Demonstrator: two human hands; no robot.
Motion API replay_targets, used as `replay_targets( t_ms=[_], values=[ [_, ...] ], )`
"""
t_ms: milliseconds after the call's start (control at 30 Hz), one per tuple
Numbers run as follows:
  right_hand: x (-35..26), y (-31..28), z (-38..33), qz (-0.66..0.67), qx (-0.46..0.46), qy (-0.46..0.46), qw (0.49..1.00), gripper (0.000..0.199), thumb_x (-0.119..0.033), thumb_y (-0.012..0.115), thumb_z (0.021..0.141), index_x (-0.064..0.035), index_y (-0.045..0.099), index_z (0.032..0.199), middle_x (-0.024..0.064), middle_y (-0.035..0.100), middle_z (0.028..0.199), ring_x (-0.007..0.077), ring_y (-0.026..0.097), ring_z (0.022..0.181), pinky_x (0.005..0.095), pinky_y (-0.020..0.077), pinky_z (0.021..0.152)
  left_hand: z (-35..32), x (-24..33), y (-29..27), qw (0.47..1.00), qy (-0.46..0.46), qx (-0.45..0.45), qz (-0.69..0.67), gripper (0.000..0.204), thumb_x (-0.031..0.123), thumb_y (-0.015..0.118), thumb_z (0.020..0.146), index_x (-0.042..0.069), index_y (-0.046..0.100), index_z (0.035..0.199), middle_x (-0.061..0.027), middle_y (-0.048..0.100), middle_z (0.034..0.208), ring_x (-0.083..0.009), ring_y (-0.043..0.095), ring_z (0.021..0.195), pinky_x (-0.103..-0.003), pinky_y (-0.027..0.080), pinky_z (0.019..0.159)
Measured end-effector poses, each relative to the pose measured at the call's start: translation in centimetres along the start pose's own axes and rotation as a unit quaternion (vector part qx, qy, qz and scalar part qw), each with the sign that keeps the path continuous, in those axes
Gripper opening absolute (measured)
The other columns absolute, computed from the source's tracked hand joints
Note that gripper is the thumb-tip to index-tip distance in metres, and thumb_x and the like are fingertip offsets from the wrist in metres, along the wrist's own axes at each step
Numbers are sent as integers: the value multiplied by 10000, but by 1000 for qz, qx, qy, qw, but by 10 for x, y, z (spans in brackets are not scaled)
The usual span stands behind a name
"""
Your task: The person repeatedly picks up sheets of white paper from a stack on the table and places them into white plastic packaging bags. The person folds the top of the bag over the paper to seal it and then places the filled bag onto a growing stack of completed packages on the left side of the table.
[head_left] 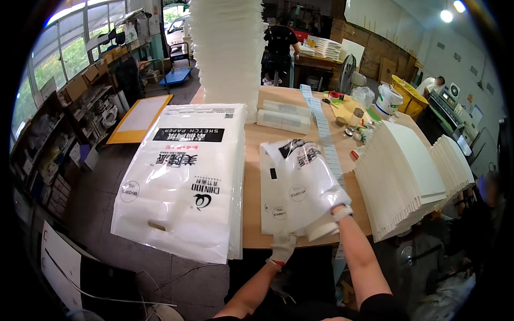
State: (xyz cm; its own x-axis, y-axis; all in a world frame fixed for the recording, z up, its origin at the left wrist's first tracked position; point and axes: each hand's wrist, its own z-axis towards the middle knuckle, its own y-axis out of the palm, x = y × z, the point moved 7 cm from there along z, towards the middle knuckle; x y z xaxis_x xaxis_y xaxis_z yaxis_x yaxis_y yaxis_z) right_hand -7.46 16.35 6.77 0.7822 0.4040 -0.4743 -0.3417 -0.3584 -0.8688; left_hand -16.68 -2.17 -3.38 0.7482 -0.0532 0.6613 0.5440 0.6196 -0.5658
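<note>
Left hand [284, 247], white-gloved, at 12 o'clock, by the near edge of a printed plastic bag [300, 179]; finger posture can't be told. Right hand [338, 202] at 1, at the bag's near right corner; plastic and blur hide the fingers, grip can't be told. Bag at 12, over a flat white printed piece [267, 206] on the wooden table [252, 214]. Large printed bags [176, 208] piled at 10–11; white paper stack [399, 171] at 1. Farther: two wrapped rolls [284, 121] at 12, tall white stack [227, 59] at 11–12, white bucket [388, 99] at 1. Beyond, dark-clothed person [278, 45] at 12.
</note>
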Motion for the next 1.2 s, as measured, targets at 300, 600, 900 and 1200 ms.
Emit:
replay_targets(
  t_ms=[300, 600, 900, 1200],
  values=[
    [17, 15, -53, 81, 38, -36, 995, 366, -311, 643, 752, -71, 606, 1027, 98, 621, 938, 257, 592, 889, 406, 457, 831, -65, 20, 15, 887, -281, -176, -320, 125, 129, 479, 830, 9, 460, 799, -154, 583, 651, -270, 608, 591, -376, 485, 551],
    [80, 150, -163, -122, 27, -193, 973, 347, -338, 630, 745, -95, 628, 993, 91, 621, 949, 263, 592, 893, 426, 451, 837, -161, -11, 56, 725, -457, -176, -485, 206, 129, 540, 885, -39, 561, 1001, -100, 643, 834, -162, 645, 671, -266, 546, 593],
    [100, 140, -162, 66, -1, -105, 992, 420, -336, 641, 703, -84, 615, 1038, 135, 612, 983, 343, 576, 878, 432, 450, 817, -147, -7, -5, 910, -304, -117, -257, 241, 117, 555, 836, 12, 547, 1053, -119, 632, 860, -215, 621, 795, -337, 476, 724],
    [197, 89, -227, 97, -11, 51, 994, 154, -213, 586, 785, -82, 664, 809, 109, 624, 721, 241, 621, 719, 337, 486, 662, -178, -40, -41, 951, -246, -121, -144, 432, 44, 613, 697, -10, 477, 1104, -210, 548, 989, -322, 573, 891, -376, 472, 788]
  ],
)
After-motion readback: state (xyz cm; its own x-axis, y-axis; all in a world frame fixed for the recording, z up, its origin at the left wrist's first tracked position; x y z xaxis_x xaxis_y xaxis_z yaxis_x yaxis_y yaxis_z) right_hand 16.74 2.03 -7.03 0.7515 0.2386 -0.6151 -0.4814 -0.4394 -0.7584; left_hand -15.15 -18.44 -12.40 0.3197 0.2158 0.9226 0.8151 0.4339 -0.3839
